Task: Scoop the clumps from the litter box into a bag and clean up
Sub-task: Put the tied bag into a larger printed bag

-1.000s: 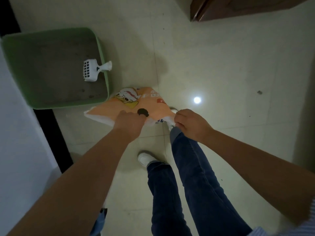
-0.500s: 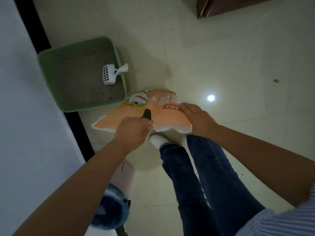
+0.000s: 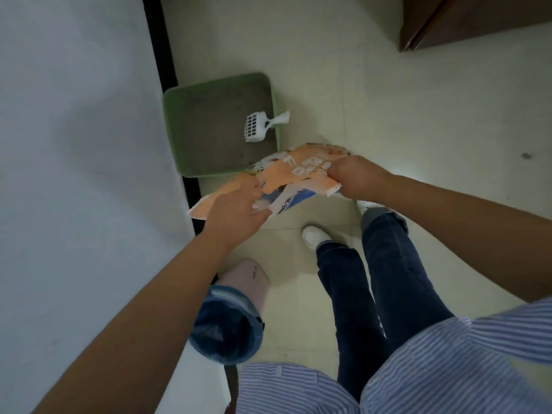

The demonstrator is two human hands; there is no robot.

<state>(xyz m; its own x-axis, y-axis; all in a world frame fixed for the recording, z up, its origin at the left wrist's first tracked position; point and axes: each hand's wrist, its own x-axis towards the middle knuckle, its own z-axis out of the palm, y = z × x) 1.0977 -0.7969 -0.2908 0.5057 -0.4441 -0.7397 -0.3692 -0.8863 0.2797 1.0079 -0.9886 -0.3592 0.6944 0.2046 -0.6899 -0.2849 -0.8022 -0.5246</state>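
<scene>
both hands hold the orange bag (image 3: 298,171) stretched between them in the air, left hand (image 3: 236,210) pinching its near-left edge, right hand (image 3: 355,177) fisted on its right edge. its long axis runs hand to hand. the green litter box (image 3: 176,138) and white scoop (image 3: 260,127) lie just beyond on the floor, about equally near both hands.

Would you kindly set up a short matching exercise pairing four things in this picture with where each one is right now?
Things:
1. white scoop
2. orange bag
3. green litter box
4. bin with blue liner

Places:
A. on the floor against the wall
B. lying in the litter, handle over the rim
C. below the left forearm
D. held up between both hands

Pairs: 1-B, 2-D, 3-A, 4-C
</scene>
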